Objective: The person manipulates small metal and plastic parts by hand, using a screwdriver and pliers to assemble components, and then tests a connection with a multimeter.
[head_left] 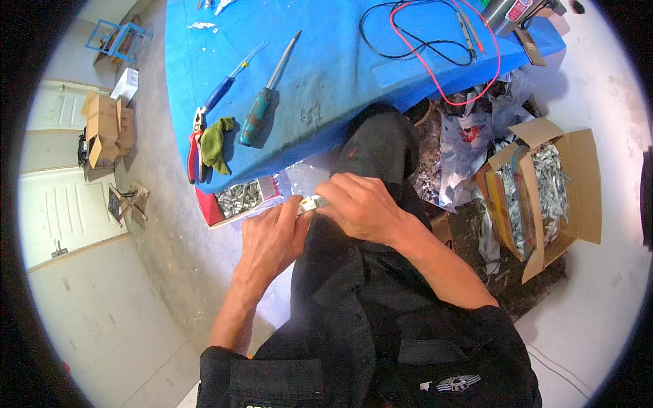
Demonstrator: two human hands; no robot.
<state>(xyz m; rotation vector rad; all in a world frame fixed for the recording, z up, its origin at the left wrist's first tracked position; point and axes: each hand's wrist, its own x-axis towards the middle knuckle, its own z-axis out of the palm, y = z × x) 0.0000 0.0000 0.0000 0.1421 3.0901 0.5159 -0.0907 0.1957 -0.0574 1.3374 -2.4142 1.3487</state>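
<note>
Over my lap, my left hand (274, 234) and my right hand (360, 207) meet on a small white and silvery piece (309, 204), pinched between the fingertips of both. Its exact kind is too small and too covered to make out. Just beyond my left hand is a red and white box (212, 207) holding many small metal parts (239, 197). On the blue-covered table (326, 75) ahead lie a teal-handled screwdriver (257, 115), a blue-handled screwdriver (221, 92), red-handled pliers (196, 146) and a crumpled green cloth (214, 146).
Black and red test leads (441, 88) coil at the table's far right, near a grey metal device (507, 17). An open cardboard box (578, 183) full of silvery strips stands at the right, beside plastic bags (469, 149). Brown cartons (103, 126) and a small folding stool (129, 202) sit on the left floor.
</note>
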